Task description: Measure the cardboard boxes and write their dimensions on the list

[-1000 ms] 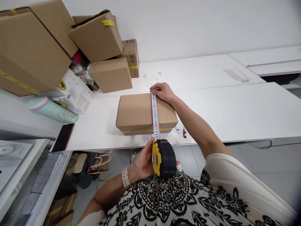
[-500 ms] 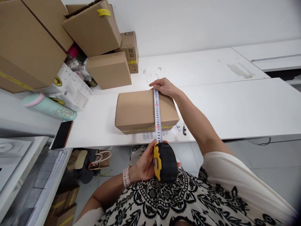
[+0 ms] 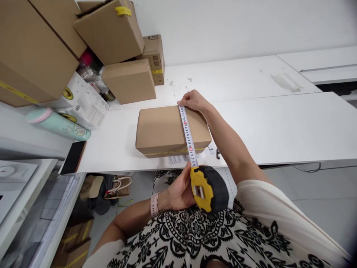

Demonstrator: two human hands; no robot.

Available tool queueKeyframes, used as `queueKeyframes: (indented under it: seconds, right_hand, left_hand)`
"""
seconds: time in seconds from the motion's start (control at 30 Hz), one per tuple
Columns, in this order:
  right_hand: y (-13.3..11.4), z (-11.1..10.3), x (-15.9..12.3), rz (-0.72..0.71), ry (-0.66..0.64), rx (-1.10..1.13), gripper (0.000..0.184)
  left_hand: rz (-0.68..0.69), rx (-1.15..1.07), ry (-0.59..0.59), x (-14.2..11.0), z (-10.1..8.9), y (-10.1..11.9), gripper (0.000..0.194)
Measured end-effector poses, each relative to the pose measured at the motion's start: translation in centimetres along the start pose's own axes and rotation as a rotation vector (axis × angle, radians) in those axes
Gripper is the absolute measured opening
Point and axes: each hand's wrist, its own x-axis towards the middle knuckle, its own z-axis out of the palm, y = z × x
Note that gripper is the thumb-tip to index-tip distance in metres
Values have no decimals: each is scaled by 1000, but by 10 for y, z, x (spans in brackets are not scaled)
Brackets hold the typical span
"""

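Observation:
A closed brown cardboard box point(image 3: 160, 128) lies on the white table in front of me. Across its top runs the white blade of a tape measure point(image 3: 210, 190), whose yellow and black case hangs off the table's front edge. My left hand point(image 3: 181, 190) is closed around that case; some of its fingers are hidden behind it. At the box's far edge, my right hand point(image 3: 193, 100) pinches the blade's end between thumb and fingers. The blade slants from the far edge down toward the right. A printed sheet point(image 3: 178, 159) shows partly from beneath the box.
Several cardboard boxes point(image 3: 129, 80) are stacked at the back left, beside a mint-green bottle point(image 3: 61, 124) and a dark phone-like slab point(image 3: 74, 157). A small black object point(image 3: 218, 153) lies near my right forearm. Bags point(image 3: 118, 186) stand below the table.
The tape case in my left hand has swung to the right and turned, so the blade now lies slanted. The blade's end under my right hand has shifted slightly left since half a second ago.

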Motion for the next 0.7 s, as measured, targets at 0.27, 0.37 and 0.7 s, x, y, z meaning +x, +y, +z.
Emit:
queueKeyframes:
  seconds: [0.27, 0.37, 0.7]
  right_hand:
    - [4, 1, 2, -30, 9, -8, 29]
    - [3, 1, 1, -26, 6, 3, 30]
    - [-4, -1, -4, 6, 0, -29, 30]
  left_hand:
    - [98, 33, -92, 1, 1, -10, 55]
    - [92, 57, -66, 0, 3, -8, 54]
    - [78, 63, -83, -4, 10, -5, 52]
